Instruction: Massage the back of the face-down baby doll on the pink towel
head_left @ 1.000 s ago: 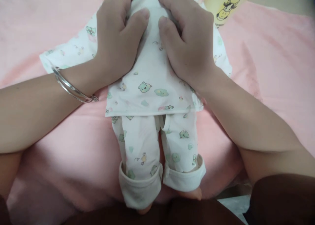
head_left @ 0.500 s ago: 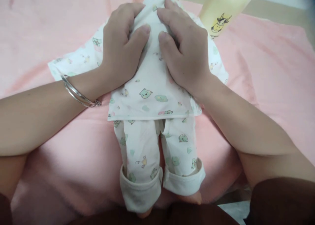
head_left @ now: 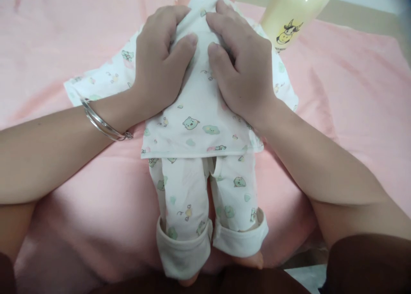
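A baby doll lies stretched out on a pink blanket, dressed in a white printed top (head_left: 199,127) and matching trousers (head_left: 186,191) with turned-up cuffs. My left hand (head_left: 165,54) rests over the left side of the top, thumb pointing inward. On the right side of the top lies my right hand (head_left: 242,62), fingers bent slightly over the cloth. Both hands touch the fabric with thumbs spread from the fingers; a strip of the top shows between them. The doll's head is mostly out of the frame, and its feet (head_left: 253,259) peek out below the cuffs.
The pink blanket (head_left: 346,114) spreads under the doll and out to both sides. A pale yellow bottle (head_left: 295,15) with a cow face stands behind my right hand, cut off by the top edge. Silver bangles (head_left: 101,120) circle my left wrist.
Almost nothing differs. The whole view has shifted very slightly; both hands stay in the same place on the top.
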Demonstrator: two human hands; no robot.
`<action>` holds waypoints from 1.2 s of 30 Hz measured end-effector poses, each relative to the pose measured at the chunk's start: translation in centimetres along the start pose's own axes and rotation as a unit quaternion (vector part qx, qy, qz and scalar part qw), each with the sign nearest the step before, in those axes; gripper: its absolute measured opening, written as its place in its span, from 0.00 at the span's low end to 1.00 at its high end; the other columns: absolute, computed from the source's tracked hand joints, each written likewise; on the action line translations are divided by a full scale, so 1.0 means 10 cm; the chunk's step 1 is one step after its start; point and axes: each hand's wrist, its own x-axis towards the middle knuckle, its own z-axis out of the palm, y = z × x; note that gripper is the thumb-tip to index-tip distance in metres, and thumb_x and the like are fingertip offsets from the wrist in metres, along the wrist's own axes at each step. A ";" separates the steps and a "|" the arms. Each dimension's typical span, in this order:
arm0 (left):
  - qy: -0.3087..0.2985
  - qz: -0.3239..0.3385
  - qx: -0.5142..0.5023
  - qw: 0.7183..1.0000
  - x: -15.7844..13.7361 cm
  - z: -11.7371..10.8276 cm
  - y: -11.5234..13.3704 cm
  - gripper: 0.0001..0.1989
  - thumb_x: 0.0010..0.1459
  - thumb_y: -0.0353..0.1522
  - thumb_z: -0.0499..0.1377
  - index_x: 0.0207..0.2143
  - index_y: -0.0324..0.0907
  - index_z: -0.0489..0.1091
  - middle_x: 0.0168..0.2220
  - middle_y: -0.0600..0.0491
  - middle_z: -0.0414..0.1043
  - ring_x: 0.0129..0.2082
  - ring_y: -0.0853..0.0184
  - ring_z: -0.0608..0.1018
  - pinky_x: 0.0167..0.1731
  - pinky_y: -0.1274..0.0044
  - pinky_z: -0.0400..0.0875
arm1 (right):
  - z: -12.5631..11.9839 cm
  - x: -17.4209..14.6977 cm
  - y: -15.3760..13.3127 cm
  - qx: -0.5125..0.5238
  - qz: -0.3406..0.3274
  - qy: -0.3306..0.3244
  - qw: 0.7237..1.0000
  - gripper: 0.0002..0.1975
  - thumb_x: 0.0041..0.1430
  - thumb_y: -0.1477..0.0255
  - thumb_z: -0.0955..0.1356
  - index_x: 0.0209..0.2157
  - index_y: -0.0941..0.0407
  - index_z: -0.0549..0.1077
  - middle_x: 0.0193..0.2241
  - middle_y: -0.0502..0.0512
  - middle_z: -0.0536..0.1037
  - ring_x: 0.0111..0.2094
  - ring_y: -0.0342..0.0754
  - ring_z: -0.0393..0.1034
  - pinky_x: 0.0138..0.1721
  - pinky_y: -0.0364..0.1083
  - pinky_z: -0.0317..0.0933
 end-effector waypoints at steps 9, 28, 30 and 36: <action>-0.005 -0.009 0.012 1.000 0.00 0.00 -0.02 0.17 0.59 0.31 0.55 0.49 0.41 0.73 0.46 0.48 0.77 0.48 0.55 0.77 0.47 0.64 0.70 | 0.03 0.01 0.05 0.000 -0.019 0.010 1.000 0.29 0.58 0.75 0.57 0.61 0.63 0.65 0.66 0.63 0.65 0.68 0.56 0.57 0.68 0.63 0.52; -0.022 -0.003 0.000 1.000 0.01 -0.02 -0.07 0.16 0.59 0.29 0.56 0.49 0.43 0.73 0.46 0.53 0.76 0.48 0.59 0.76 0.47 0.68 0.70 | -0.03 -0.03 -0.02 0.026 -0.005 0.011 1.000 0.26 0.61 0.76 0.59 0.60 0.64 0.65 0.65 0.61 0.67 0.69 0.55 0.57 0.69 0.58 0.54; -0.031 0.010 -0.007 0.999 0.02 -0.03 -0.10 0.16 0.59 0.30 0.56 0.50 0.43 0.73 0.46 0.53 0.75 0.48 0.59 0.76 0.47 0.68 0.70 | -0.04 -0.03 -0.01 0.026 -0.009 0.020 0.999 0.26 0.60 0.77 0.58 0.59 0.66 0.66 0.62 0.63 0.69 0.67 0.53 0.59 0.67 0.55 0.56; -0.036 0.045 -0.017 0.998 0.02 -0.06 -0.23 0.17 0.61 0.33 0.55 0.51 0.43 0.72 0.45 0.53 0.74 0.48 0.58 0.76 0.47 0.66 0.70 | -0.01 -0.03 -0.01 0.022 -0.042 0.045 0.998 0.24 0.59 0.78 0.59 0.56 0.61 0.67 0.59 0.57 0.72 0.64 0.54 0.63 0.63 0.56 0.60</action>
